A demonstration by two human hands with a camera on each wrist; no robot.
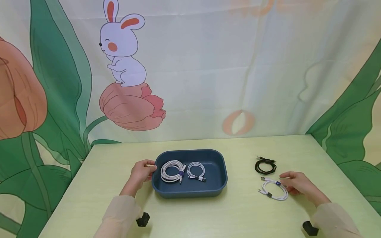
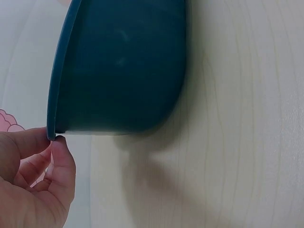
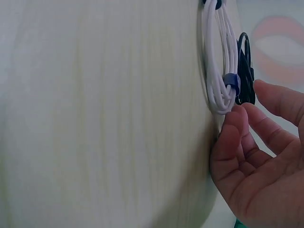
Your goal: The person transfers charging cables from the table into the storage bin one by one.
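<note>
My left hand (image 1: 142, 172) pinches the left rim of a dark blue plastic bin (image 1: 219, 178) between thumb and finger, as the left wrist view shows up close. Inside the bin lie a thick coiled white cable (image 1: 164, 175) with a blue tie and a smaller coiled white cable (image 1: 204, 169). On the right, my right hand (image 1: 297, 183) is at the edge of another coiled white cable (image 1: 282, 197) on the table. Its fingers are loosely bent, thumb apart, with fingertips right at the coil in the right wrist view. Behind that coil lies a coiled black cable (image 1: 257, 168).
The pale wood-grain table (image 1: 208, 218) runs back to a printed curtain (image 1: 193, 82) with a rabbit and tulips. A black wrist mount (image 1: 143, 219) shows by the left sleeve, another black mount (image 1: 310, 228) by the right sleeve.
</note>
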